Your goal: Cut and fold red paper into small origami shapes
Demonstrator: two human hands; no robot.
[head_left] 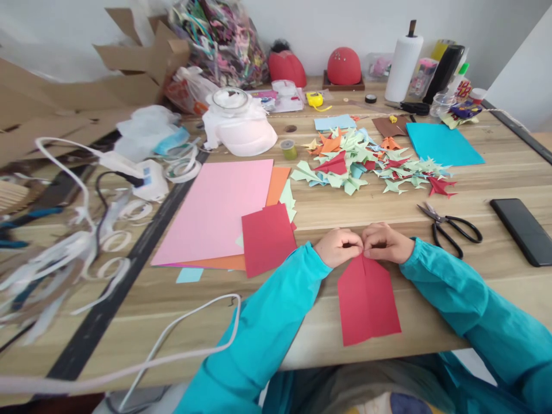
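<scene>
Wooden desk (pixel 431 198), cluttered towards the back & left. Biggest thing on it is a pink sheet (pixel 219 210) w/ an orange sheet (pixel 278 184) under it. A teal sheet (pixel 442 144) lies far R. Btw them is a pile of folded paper shapes (pixel 366 164), mostly pale green, some red & orange.

The red paper (pixel 366 302) lies flat near the front edge of the desk, right in front of the person. Its top corners are folded in to a centre crease, so the far end makes a point. Looks like thin craft paper – light, bendy, creases easily & prob. slides on the smooth wood. Best held at the edges or at the point, pressing down so it doesn't shift; a hard squeeze mid-sheet would leave marks.

The point sits under both hands & the rest of the sheet runs back from them towards the person.

A second red sheet (pixel 267 238) lies just L of it, overlapping the pink one.

L hand (pixel 338 247) & R hand (pixel 386 243) touch each other, fingers curled in – both pinching the tip of the red paper.

Phone (pixel 521 230) far R, face down or screen off, can't say which. Scissors (pixel 451 227) lie near the R hand, not touching it.
</scene>
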